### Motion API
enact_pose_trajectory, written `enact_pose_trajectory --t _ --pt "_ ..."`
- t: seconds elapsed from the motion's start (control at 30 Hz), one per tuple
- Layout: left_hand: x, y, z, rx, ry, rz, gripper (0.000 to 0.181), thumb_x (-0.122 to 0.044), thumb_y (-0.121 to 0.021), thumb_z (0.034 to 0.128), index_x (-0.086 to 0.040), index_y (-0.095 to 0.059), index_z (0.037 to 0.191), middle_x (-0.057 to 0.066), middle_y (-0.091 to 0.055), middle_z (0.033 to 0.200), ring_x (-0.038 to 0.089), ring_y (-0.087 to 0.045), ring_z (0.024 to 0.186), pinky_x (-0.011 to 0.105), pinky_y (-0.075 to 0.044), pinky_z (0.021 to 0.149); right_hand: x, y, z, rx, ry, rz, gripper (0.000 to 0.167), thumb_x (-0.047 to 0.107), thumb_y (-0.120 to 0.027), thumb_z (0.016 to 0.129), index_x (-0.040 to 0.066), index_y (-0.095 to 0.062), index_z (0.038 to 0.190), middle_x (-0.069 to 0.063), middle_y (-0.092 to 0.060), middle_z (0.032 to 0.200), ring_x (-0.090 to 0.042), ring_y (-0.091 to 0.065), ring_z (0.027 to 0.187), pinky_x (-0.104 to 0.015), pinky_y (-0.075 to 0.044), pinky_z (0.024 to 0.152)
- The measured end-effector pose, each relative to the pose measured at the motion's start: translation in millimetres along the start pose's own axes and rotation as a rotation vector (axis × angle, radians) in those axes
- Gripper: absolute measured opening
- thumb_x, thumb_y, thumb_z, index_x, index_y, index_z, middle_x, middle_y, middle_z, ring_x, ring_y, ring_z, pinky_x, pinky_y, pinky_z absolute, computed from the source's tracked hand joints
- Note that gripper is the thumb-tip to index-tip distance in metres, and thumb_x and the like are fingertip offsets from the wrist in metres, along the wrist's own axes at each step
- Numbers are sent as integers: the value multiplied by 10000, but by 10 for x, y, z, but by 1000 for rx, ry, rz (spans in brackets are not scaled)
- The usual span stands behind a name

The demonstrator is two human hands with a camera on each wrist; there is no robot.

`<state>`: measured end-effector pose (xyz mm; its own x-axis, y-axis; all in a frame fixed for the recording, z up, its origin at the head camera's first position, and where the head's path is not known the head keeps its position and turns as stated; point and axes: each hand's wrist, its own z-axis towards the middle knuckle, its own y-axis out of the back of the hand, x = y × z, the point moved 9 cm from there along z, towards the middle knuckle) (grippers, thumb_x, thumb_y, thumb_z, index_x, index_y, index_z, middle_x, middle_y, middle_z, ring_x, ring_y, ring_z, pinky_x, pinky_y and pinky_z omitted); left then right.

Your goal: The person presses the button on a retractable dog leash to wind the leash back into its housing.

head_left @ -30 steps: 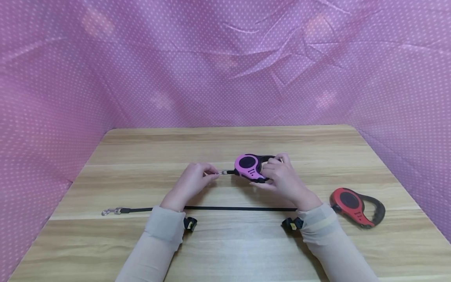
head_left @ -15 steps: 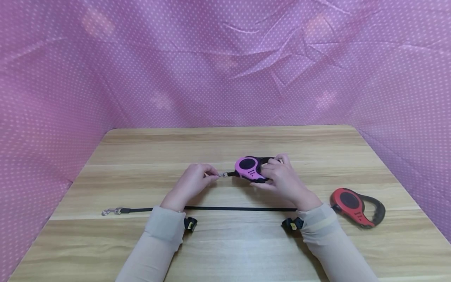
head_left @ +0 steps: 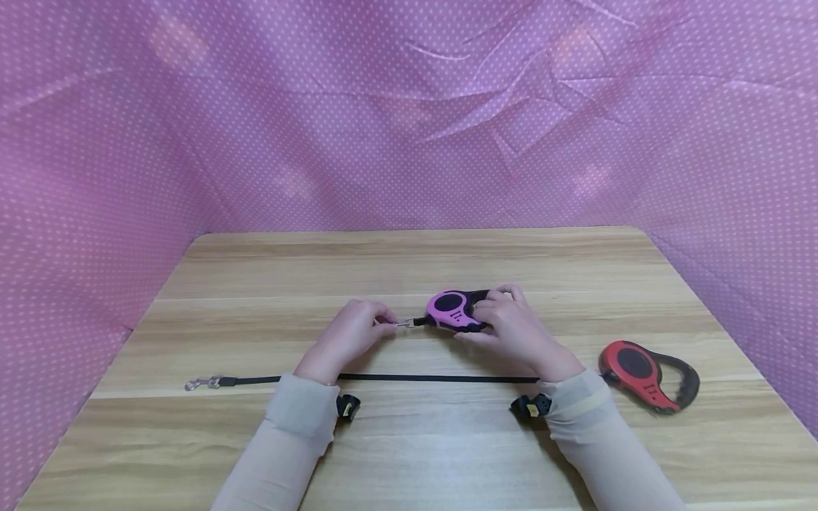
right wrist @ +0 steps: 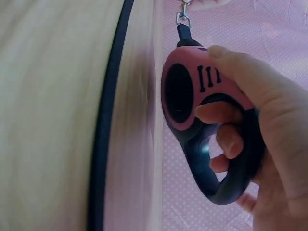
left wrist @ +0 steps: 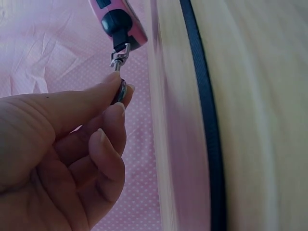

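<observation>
My right hand (head_left: 511, 323) grips the black loop handle of a pink retractable dog leash (head_left: 449, 310), its fingers through the loop and the thumb along the casing, as the right wrist view shows. Between thumb and fingertips, my left hand (head_left: 350, 333) pinches the metal snap hook (left wrist: 119, 60) on the short black strap end of that leash. The leash is held above the table, its hook pointing left. Closer to me, a red retractable leash (head_left: 634, 363) lies at the right with its black strap (head_left: 434, 377) drawn out leftwards, ending in a metal snap hook (head_left: 203, 383).
The wooden table (head_left: 409, 454) is bounded behind and at the sides by a pink dotted cloth (head_left: 409, 142). The red leash's strap runs under both forearms. A small black device sits at each wrist.
Both hands have lowered the pink leash and its hook slightly toward the table. The hold of each hand is the same; the red leash has not moved.
</observation>
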<state>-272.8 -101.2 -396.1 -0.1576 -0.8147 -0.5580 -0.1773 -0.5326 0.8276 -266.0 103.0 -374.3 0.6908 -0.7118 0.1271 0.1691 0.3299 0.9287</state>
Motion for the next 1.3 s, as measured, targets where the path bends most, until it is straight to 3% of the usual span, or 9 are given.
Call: enact_pose_trajectory --t 0.2,0.37,0.53,0.73,0.97,1.3 --pt "8 -24 5 5 1 1 94 -158 -713 907 -149 -756 990 2 -729 976 178 -647 944 385 -522 926 -50 -67 -9 72 -64 7 341 518 -716 856 191 -686 766 72 -683 799 -159 -574 849 -454 -325 1017" --pt "22 -34 4 11 13 -1 103 -152 -713 907 -137 -757 998 9 -730 977 178 -647 933 383 -527 917 -86 -114 -23 119 -115 21 391 542 -695 866 158 -746 913 17 -729 947 -197 -604 959 -479 -344 1011" --pt "20 -36 2 12 12 6 112 -157 -720 900 -132 -758 1002 15 -736 981 177 -653 931 390 -528 922 -141 -183 -43 191 -185 82 399 554 -717 838 179 -728 973 48 -701 956 -150 -568 913 -401 -407 849" --pt "10 -52 -2 19 0 42 97 -180 -723 897 -147 -754 982 9 -737 979 171 -659 928 387 -529 933 -177 -255 -64 257 -235 177 357 524 -767 804 204 -656 916 75 -586 844 -110 -487 764 -288 -405 668" --pt "22 -54 -13 28 17 80 61 -202 -718 904 -165 -750 941 -4 -730 952 153 -645 878 374 -536 905 -192 -310 -100 295 -246 240 390 420 -837 761 179 -685 1029 41 -626 975 -115 -557 881 -330 -506 797" --pt "27 -41 -20 25 27 91 48 -195 -720 903 -162 -751 918 -7 -728 929 139 -632 840 371 -535 892 -168 -324 -91 302 -205 253 349 332 -825 786 123 -720 1044 -2 -673 1048 -170 -593 1001 -392 -520 911"
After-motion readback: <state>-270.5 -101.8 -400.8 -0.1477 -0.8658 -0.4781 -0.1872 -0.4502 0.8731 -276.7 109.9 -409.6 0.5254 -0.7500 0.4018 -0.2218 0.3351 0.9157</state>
